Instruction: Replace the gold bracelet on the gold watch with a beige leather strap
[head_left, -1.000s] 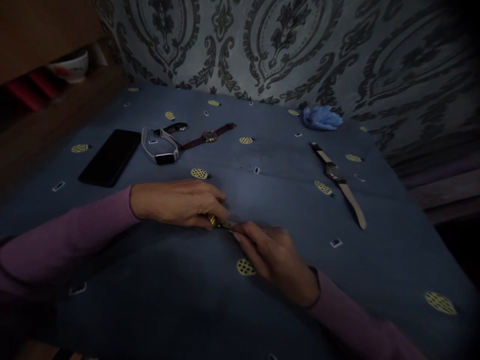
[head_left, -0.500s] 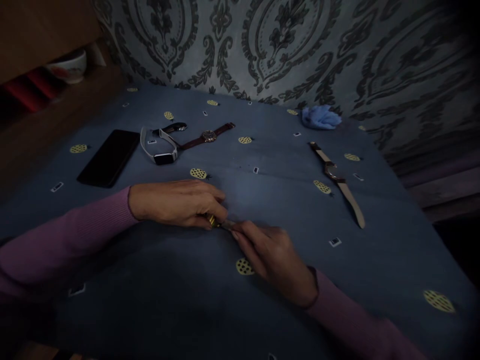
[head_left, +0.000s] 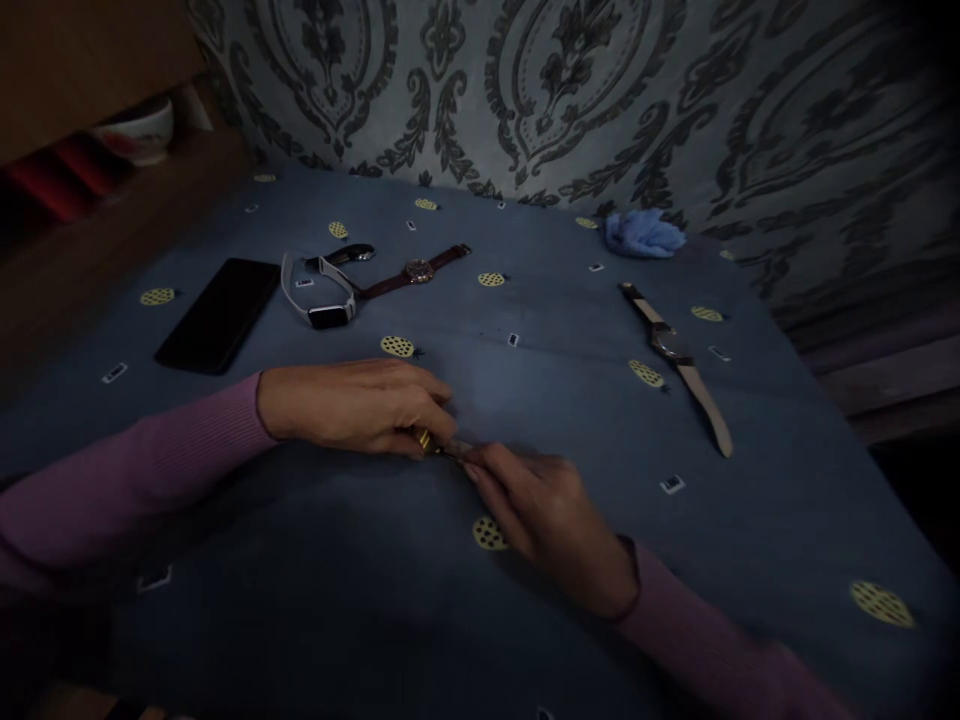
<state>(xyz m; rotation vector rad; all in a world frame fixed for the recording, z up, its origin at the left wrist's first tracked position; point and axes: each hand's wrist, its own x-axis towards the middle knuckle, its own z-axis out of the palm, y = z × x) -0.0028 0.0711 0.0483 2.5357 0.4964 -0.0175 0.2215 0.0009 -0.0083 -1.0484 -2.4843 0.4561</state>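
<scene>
My left hand [head_left: 367,408] is closed around a small gold-coloured object [head_left: 427,441], most of it hidden by the fingers. Just to its right, my right hand [head_left: 551,515] pinches a thin, dull piece [head_left: 457,452] that meets the gold object; it is too dark to tell what it is. Beyond my left hand lie a white smartwatch [head_left: 328,316], a brown-strapped watch [head_left: 418,271] and a black-strapped watch [head_left: 364,254]. A watch with a pale strap [head_left: 667,342] rests farther right.
A black phone [head_left: 217,315] lies at the left on the blue patterned tablecloth [head_left: 555,390]. A crumpled blue cloth [head_left: 643,233] is near the wall at the back right. At the far left, a bowl [head_left: 142,135] stands on a wooden shelf.
</scene>
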